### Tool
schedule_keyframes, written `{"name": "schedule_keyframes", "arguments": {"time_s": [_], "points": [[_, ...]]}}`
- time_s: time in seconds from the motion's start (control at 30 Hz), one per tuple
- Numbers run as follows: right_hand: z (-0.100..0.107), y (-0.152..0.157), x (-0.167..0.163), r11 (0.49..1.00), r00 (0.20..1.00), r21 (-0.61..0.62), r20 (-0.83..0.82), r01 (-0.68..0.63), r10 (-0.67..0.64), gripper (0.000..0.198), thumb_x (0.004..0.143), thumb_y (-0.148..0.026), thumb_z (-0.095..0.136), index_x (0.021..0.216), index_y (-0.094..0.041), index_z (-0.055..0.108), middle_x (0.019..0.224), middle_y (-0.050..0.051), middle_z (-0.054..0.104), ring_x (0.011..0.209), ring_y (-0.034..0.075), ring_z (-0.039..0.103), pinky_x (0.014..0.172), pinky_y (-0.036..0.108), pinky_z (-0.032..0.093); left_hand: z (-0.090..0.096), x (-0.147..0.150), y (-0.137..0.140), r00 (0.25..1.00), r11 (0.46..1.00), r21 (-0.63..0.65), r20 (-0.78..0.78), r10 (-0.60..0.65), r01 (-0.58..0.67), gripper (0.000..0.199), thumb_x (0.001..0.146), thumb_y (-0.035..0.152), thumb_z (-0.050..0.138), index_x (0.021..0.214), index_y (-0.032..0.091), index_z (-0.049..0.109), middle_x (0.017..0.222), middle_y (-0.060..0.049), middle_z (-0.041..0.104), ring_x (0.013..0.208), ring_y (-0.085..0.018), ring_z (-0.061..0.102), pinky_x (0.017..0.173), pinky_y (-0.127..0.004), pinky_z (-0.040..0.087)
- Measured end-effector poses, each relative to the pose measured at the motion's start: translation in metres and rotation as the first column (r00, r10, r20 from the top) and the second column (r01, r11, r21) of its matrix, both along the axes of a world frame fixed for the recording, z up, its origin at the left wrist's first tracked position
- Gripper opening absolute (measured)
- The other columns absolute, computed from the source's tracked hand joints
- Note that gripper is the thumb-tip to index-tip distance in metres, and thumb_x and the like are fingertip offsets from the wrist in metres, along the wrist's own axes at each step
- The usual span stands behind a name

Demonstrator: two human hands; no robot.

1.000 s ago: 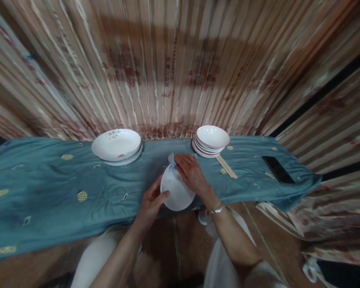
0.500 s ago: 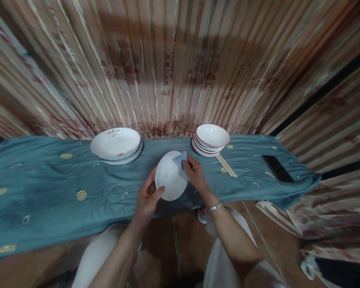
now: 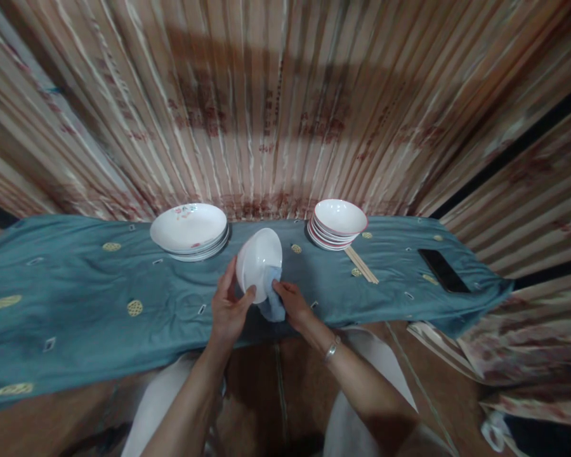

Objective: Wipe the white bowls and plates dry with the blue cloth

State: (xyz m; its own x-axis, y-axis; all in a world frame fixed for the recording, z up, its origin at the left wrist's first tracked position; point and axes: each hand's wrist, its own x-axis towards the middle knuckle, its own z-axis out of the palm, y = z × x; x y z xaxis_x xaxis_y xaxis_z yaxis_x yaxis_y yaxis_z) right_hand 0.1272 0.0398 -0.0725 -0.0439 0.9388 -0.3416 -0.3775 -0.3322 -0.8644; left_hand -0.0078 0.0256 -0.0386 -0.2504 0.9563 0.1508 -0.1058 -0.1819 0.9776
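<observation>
- The left hand point(image 3: 229, 311) grips a white bowl point(image 3: 255, 260), thumb over the near rim and fingers behind the outer wall.
- The bowl is held up in front of the left hand, tipped on its side, its hollow turned toward the right hand point(image 3: 292, 303).
- The right hand is closed on a pale blue cloth point(image 3: 273, 310), pinching it between thumb and fingers.
- The cloth lies just left of the right hand's fingertips; its upper part touches the bowl's inside at the rim, and the rest hangs below.
- A bracelet point(image 3: 332, 348) circles the wrist behind the right hand.
- Beyond the left hand and a little to its left sits a stack of plates point(image 3: 190, 228), the top one with a floral print.
- Beyond the right hand and to its right stand stacked bowls point(image 3: 340, 219) with red rims.
- Chopsticks point(image 3: 361, 265) lie right of the right hand, running out from beside that stack.
- A black phone point(image 3: 443, 271) lies well apart, far to the right of the right hand.
- Under and around both hands spreads a teal tablecloth point(image 3: 171, 330) with yellow motifs.
</observation>
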Motion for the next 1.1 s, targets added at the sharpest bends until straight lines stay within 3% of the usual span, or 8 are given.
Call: {"name": "schedule_keyframes", "arguments": {"time_s": [0.13,0.27,0.37,0.47,0.63,0.77,0.93,1.1], "points": [[0.005,-0.006,-0.004,0.997,0.984,-0.063,-0.175,-0.054,0.043,0.043,0.046,-0.049,0.084,0.066,-0.014,0.067,0.055,0.0,0.065,0.049,0.011,0.055,0.052,0.024,0.045,0.001,-0.003,0.0,1.0,1.0,-0.002,-0.01,-0.011,0.011,0.08,0.063,0.032,0.077,0.136,0.023,0.046,0.141,-0.01,0.048,0.129,-0.028,0.046,0.108,-0.04,0.036],[0.009,-0.002,0.003,0.999,0.984,-0.049,-0.177,-0.01,0.001,0.04,0.044,-0.041,0.086,0.068,-0.014,0.07,0.055,0.0,0.066,0.048,0.012,0.055,0.053,0.025,0.046,0.007,-0.001,-0.002,0.997,0.995,-0.099,0.066,-0.026,0.032,0.097,0.055,0.031,0.082,0.14,0.026,0.037,0.129,-0.011,0.056,0.116,-0.028,0.056,0.092,-0.038,0.05],[0.008,0.002,0.011,1.0,0.994,-0.005,-0.109,0.03,-0.031,0.039,0.048,-0.043,0.083,0.071,-0.014,0.07,0.055,0.0,0.065,0.05,0.012,0.055,0.052,0.025,0.044,0.011,0.001,-0.003,0.995,0.991,-0.123,0.094,-0.043,0.055,0.096,0.048,0.029,0.085,0.135,0.023,0.044,0.132,-0.011,0.054,0.12,-0.028,0.053,0.094,-0.036,0.048],[0.009,0.008,0.022,0.996,0.999,0.082,0.022,0.043,-0.045,0.037,0.054,-0.045,0.078,0.073,-0.015,0.07,0.056,-0.002,0.062,0.05,0.01,0.051,0.049,0.023,0.039,0.017,0.0,-0.005,0.985,0.982,-0.133,0.125,-0.116,0.133,0.084,0.051,0.031,0.083,0.127,0.019,0.052,0.134,-0.012,0.054,0.124,-0.029,0.05,0.098,-0.036,0.045],[0.012,0.018,0.044,0.962,0.964,0.272,0.258,-0.002,-0.071,0.032,0.067,-0.047,0.069,0.073,-0.015,0.069,0.059,-0.004,0.057,0.05,0.007,0.042,0.049,0.021,0.032,0.025,-0.006,-0.01,0.95,0.941,-0.23,0.248,-0.191,0.249,0.076,0.053,0.047,0.081,0.12,0.017,0.059,0.115,-0.013,0.066,0.106,-0.033,0.061,0.075,-0.036,0.055],[0.018,0.024,0.055,0.922,0.913,0.383,0.396,-0.063,-0.102,0.031,0.073,-0.045,0.063,0.079,-0.015,0.07,0.066,-0.002,0.06,0.058,0.01,0.046,0.056,0.022,0.036,0.024,-0.006,-0.012,0.939,0.917,-0.271,0.261,-0.223,0.293,0.072,0.052,0.047,0.081,0.112,0.012,0.064,0.106,-0.015,0.069,0.1,-0.033,0.064,0.07,-0.034,0.055],[0.023,0.026,0.058,0.903,0.873,0.423,0.466,-0.074,-0.147,0.033,0.074,-0.048,0.061,0.073,-0.016,0.068,0.065,-0.003,0.058,0.061,0.011,0.045,0.056,0.022,0.036,0.02,0.0,-0.014,0.954,0.916,-0.307,0.235,-0.188,0.257,0.068,0.052,0.042,0.082,0.109,0.01,0.065,0.103,-0.014,0.07,0.094,-0.032,0.065,0.065,-0.033,0.054],[0.016,0.026,0.05,0.944,0.903,0.33,0.411,-0.021,-0.123,0.041,0.07,-0.056,0.061,0.066,-0.016,0.062,0.057,-0.005,0.05,0.053,0.008,0.037,0.049,0.021,0.028,0.017,0.005,-0.013,0.963,0.939,-0.292,0.248,-0.108,0.181,0.071,0.05,0.041,0.083,0.111,0.011,0.063,0.107,-0.014,0.069,0.096,-0.031,0.065,0.07,-0.033,0.054]]}}
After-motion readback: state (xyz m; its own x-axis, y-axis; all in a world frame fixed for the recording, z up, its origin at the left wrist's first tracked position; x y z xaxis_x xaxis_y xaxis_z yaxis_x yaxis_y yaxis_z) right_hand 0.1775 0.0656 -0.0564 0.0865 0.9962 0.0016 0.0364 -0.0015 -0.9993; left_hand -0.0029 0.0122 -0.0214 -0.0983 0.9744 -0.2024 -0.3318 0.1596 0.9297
